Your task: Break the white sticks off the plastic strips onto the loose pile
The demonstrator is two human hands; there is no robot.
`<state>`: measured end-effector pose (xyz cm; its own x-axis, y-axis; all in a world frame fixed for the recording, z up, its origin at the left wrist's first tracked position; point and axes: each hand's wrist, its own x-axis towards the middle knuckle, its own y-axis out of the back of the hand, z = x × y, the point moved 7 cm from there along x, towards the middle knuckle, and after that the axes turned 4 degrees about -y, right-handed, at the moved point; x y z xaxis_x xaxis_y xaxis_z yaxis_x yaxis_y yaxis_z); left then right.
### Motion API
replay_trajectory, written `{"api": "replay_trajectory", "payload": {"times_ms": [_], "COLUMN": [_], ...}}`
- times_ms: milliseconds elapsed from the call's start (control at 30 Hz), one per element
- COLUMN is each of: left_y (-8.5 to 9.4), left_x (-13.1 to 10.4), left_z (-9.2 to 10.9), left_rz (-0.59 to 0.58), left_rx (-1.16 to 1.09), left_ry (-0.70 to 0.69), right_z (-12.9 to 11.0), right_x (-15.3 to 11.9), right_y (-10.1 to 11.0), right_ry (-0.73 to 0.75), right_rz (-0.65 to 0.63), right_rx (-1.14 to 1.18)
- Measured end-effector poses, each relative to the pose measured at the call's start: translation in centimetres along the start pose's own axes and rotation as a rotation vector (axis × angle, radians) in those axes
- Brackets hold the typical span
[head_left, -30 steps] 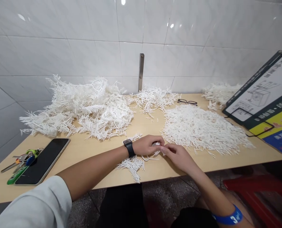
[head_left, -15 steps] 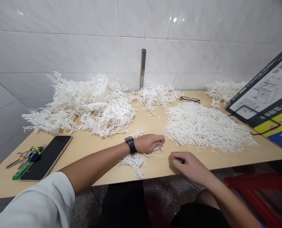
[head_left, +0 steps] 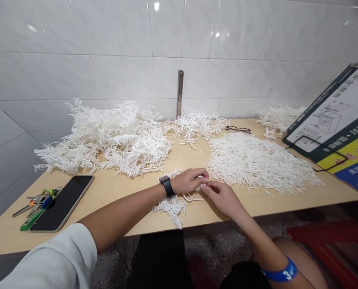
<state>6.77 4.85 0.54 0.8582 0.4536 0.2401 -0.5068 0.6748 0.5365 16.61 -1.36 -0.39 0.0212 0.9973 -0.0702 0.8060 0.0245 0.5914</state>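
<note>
My left hand [head_left: 191, 180], with a black watch on its wrist, is closed around a small bunch of white branching strands [head_left: 200, 176]. Its thumb and fingers meet near the table's middle. My right hand [head_left: 222, 196] has come up against the left fingertips, thumb and forefinger pinched at the same bunch; what exactly they grip is too small to make out. Under the left wrist lies a small heap of white strands [head_left: 172, 208]. A flat spread of short loose white pieces [head_left: 257, 162] is just beyond the right hand.
A large tangled pile of white branching strands [head_left: 115, 140] covers the back left. Glasses [head_left: 238, 129] lie behind the spread. A phone [head_left: 62, 204] and keys [head_left: 37, 204] rest at left. A printed board [head_left: 332, 128] leans at right; a red stool [head_left: 326, 245] stands below.
My right hand has moved up and left from the table's front edge to meet my left fingertips. My left hand stays about where it was. The view has tilted slightly.
</note>
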Motion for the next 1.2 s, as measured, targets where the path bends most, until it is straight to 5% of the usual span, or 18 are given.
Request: {"api": "replay_trajectory", "payload": {"times_ms": [167, 667, 833, 1033, 1200], "left_y": [-0.1, -1.7, -0.1, 0.5, 0.7], "left_x": [-0.1, 0.1, 0.3, 0.2, 0.1], "left_z": [0.1, 0.3, -0.5, -0.6, -0.4], "left_rz": [0.016, -0.092, 0.029, 0.069, 0.108], "left_rx": [-0.024, 0.004, -0.035, -0.03, -0.058], "left_ry": [0.005, -0.035, -0.002, 0.035, 0.035], "right_z": [-0.3, -0.4, -0.6, 1.2, 2.0], "right_x": [0.2, -0.7, -2.2, -0.1, 2.6], "right_y": [-0.9, -0.6, 1.1, 7.1, 7.9], "right_ry": [0.02, 0.016, 0.043, 0.032, 0.023], "right_rz": [0.019, -0.137, -0.21, 0.126, 0.183], "right_rx": [0.139, -0.013, -0.021, -0.364, -0.427]}}
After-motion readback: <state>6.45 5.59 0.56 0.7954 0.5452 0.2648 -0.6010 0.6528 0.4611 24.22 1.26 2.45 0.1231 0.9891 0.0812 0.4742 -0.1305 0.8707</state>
